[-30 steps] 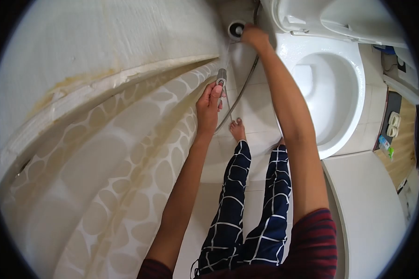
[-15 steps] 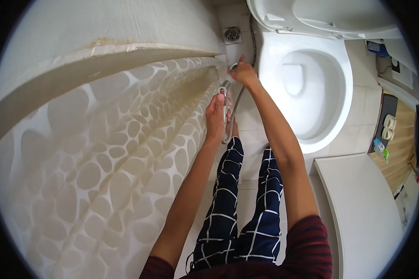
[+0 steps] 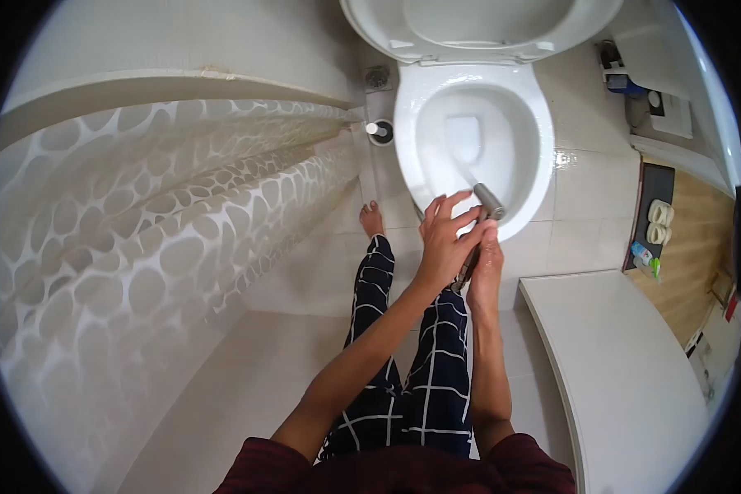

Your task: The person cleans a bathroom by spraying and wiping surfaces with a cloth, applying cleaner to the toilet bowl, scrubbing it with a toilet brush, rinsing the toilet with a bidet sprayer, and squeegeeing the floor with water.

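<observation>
A metal handheld bidet sprayer (image 3: pixel 489 202) points into the white toilet bowl (image 3: pixel 543 148), and a thin streak of water seems to leave its head. My right hand (image 3: pixel 487 267) is closed around the sprayer's handle, thumb near the head. Close against it on the left, my left hand (image 3: pixel 445 247) has its fingers spread beside the sprayer's neck; the fingertips appear to touch it. The raised toilet seat and lid (image 3: pixel 469 33) stand behind the bowl. Left of the toilet, a toilet brush (image 3: pixel 376 129) with a white handle sits in a dark round opening.
A patterned shower curtain (image 3: pixel 189 198) hangs along the left. Near the wall is a floor drain (image 3: pixel 377 79). A white cabinet top (image 3: pixel 609 354) stands at the right front. Past a doorway lie light slippers (image 3: pixel 659 222) on a dark mat, with a bottle (image 3: pixel 644 257) nearby.
The sprayer has moved right from beside the curtain to over the bowl's front, passing from my left hand to my right. My right hand has left the spot by the brush. The view has shifted.
</observation>
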Demonstrator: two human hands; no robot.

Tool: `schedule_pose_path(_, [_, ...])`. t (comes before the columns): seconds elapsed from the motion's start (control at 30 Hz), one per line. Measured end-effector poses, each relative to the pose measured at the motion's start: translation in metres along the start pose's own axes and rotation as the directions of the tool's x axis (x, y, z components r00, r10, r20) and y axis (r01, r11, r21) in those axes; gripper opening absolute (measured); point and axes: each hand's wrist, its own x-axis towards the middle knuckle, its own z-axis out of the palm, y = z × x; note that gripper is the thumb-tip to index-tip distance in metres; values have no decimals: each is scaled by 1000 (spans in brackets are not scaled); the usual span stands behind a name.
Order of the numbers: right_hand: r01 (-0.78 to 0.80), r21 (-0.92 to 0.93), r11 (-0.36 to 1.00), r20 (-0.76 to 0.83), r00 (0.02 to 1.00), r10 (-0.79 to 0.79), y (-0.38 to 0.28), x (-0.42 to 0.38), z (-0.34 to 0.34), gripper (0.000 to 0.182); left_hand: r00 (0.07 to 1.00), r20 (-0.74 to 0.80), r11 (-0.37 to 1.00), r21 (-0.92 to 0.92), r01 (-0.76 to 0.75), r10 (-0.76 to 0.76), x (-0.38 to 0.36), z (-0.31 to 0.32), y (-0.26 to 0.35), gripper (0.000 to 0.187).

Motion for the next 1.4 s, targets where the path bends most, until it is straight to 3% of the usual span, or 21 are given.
schedule_pose_path(0.03, [-23,56,998,-11,1000,23,-10,-1,-14,43,997,-9,997,8,-77,77,4,10,11,37])
schedule_pose_path(0.07, [-22,140,990,-22,999,26,-20,-3,-26,44,960,276,904,-397,159,-48,13,7,25,44])
schedule_pose_path(0.1, [-21,226,974,-32,999,29,-31,-3,-39,44,829,533,633,-587,505,-168,23,4,40,51])
schedule_pose_path(0.23, [64,419,906,20,997,-79,-53,-17,-70,41,865,445,518,-696,497,-231,63,3,30,55])
schedule_pose_path(0.3, [-28,308,951,85,996,2,-50,-26,-69,40,861,492,631,-629,453,-128,78,10,48,60])
schedule_pose_path(0.43, [-115,326,938,156,986,66,-22,-4,-54,27,734,660,648,-492,581,-157,79,22,87,56])
schedule_pose_path(0.5, [-64,316,947,252,968,-19,-11,4,-56,31,915,201,906,-175,386,-351,68,33,79,41])
schedule_pose_path(0.53, [-109,394,913,307,951,-19,-7,2,-59,33,887,163,796,-392,461,-433,68,37,73,38])
schedule_pose_path(0.63, [-250,549,797,415,910,-1,-4,-11,-74,40,837,301,650,-528,546,-458,66,46,71,38])
schedule_pose_path(0.7, [-316,606,730,415,908,48,-1,-10,-88,43,829,358,704,-442,556,-430,63,57,68,39])
schedule_pose_path(0.8, [-140,529,837,201,979,37,14,-10,-87,38,810,458,740,-384,552,-366,63,64,52,30])
schedule_pose_path(0.9, [-67,524,849,94,995,20,14,-22,-81,37,838,331,443,-731,518,-433,85,69,25,27])
schedule_pose_path(0.97, [-37,461,886,85,996,-2,16,-34,-74,37,861,263,558,-672,487,-435,111,56,-19,23])
schedule_pose_path(1.1, [108,579,808,-112,992,-53,5,-33,-66,36,894,243,815,-371,445,-377,141,43,7,18])
schedule_pose_path(1.17, [110,506,855,-177,984,-22,-2,-26,-64,34,945,116,937,-137,321,-306,151,39,36,14])
schedule_pose_path(1.2, [103,467,878,-208,978,-4,-5,-21,-62,34,998,50,992,-119,35,-29,164,23,40,13])
schedule_pose_path(1.23, [172,583,794,-281,960,-1,1,-9,-59,32,948,-135,955,-40,-295,288,173,7,66,13])
schedule_pose_path(1.27, [125,528,840,-218,976,-8,2,-12,-55,31,789,-326,835,1,-551,521,183,-11,96,14])
schedule_pose_path(1.3, [84,468,879,-156,988,-11,3,-15,-49,30,528,-263,579,525,-624,807,173,-37,151,19])
schedule_pose_path(1.37, [102,448,888,-226,974,1,5,-19,-38,29,133,-153,199,855,-480,979,198,-103,210,21])
schedule_pose_path(1.4, [111,434,894,-255,967,4,6,-21,-34,29,252,-210,322,735,-596,945,213,-132,230,23])
